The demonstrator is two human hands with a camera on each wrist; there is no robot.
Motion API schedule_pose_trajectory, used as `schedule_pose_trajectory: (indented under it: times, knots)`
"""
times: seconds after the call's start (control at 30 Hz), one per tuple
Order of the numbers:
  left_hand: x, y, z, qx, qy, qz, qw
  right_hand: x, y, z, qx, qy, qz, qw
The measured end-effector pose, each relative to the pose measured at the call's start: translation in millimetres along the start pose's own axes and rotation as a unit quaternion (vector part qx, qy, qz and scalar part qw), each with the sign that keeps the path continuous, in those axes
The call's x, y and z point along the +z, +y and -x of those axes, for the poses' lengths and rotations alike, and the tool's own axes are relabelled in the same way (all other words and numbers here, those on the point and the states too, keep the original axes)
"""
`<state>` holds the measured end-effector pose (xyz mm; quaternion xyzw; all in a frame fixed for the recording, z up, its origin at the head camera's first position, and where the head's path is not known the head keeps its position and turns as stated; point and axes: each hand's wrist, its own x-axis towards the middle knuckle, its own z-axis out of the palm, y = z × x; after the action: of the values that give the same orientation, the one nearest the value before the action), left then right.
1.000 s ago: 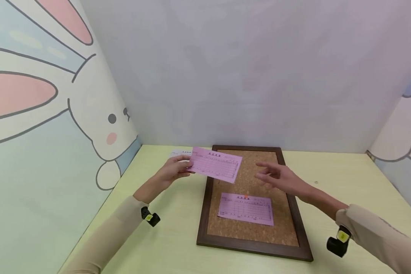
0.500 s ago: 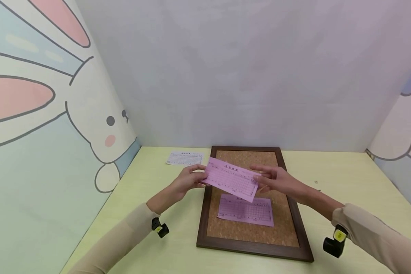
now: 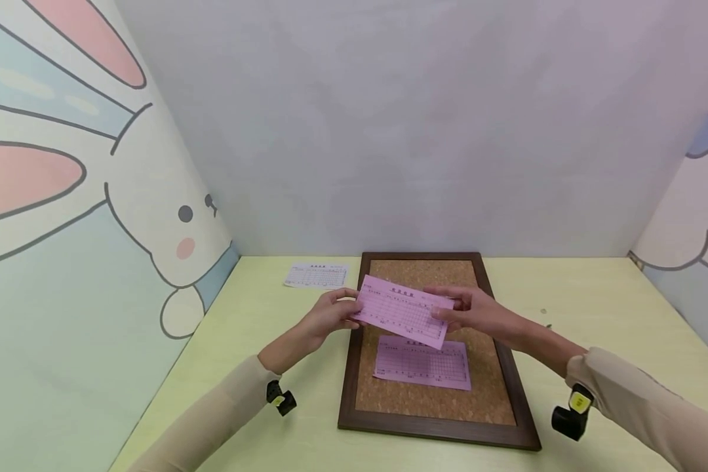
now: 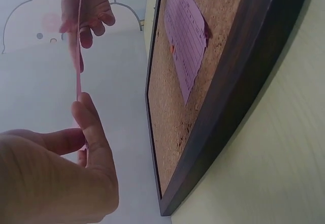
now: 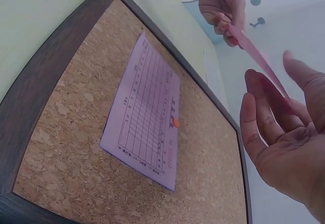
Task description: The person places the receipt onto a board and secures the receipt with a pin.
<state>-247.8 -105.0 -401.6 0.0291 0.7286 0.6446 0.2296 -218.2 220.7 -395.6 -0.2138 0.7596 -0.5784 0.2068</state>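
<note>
My left hand (image 3: 327, 318) pinches the left edge of a pink receipt form (image 3: 398, 308) between thumb and fingers, tilted above a framed cork board (image 3: 383, 403). At its other end is my right hand (image 3: 474, 308), thumb in front of the paper and fingers behind. The right wrist view shows a gap between that thumb and the paper (image 5: 259, 59), with the fingers loosely bent. Below, a second pink form (image 3: 419, 367) lies on the cork, with an orange pin (image 5: 176, 123) at its top edge; the raised form partly covers it in the head view.
A white printed form (image 3: 316, 275) lies on the pale table (image 3: 271, 419), left of the board's far end. Two tiny bits (image 3: 543, 311) lie to the board's right. A grey wall stands behind, and rabbit-painted panels flank both sides.
The left hand has brought the pink form right and slightly down over the board. The right hand has reached left, its thumb now overlapping the form's front.
</note>
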Motion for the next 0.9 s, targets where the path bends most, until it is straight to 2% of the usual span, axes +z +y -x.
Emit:
schedule_pose_trajectory:
  times: [0.13, 0.37, 0.47, 0.6, 0.73, 0.9]
  knots:
    - [-1.8, -2.0, -0.1, -0.004, 0.005, 0.002, 1.0000, -1, 2, 2, -0.001, 0.015, 0.005, 1.000]
    - [-2.5, -5.6, -2.3, -0.012, 0.000, -0.002, 0.9999, -6, 7, 5, 0.040, 0.076, 0.028, 0.996]
    - [-1.4, -8.6, -2.8, -0.009, -0.015, -0.011, 0.9998, -8, 12, 4, 0.064, 0.093, 0.038, 0.993]
    - [1.4, -15.1, -5.3, -0.010, -0.055, -0.031, 0.9980, -10, 19, 4, 0.099, 0.109, 0.057, 0.987]
    - [2.7, -21.2, -8.4, -0.019, -0.074, -0.051, 0.9958, -12, 27, 4, 0.122, 0.096, 0.072, 0.985]
    - [0.6, -25.1, -11.3, -0.021, -0.060, -0.067, 0.9957, -17, 35, 7, 0.118, 0.049, 0.031, 0.991]
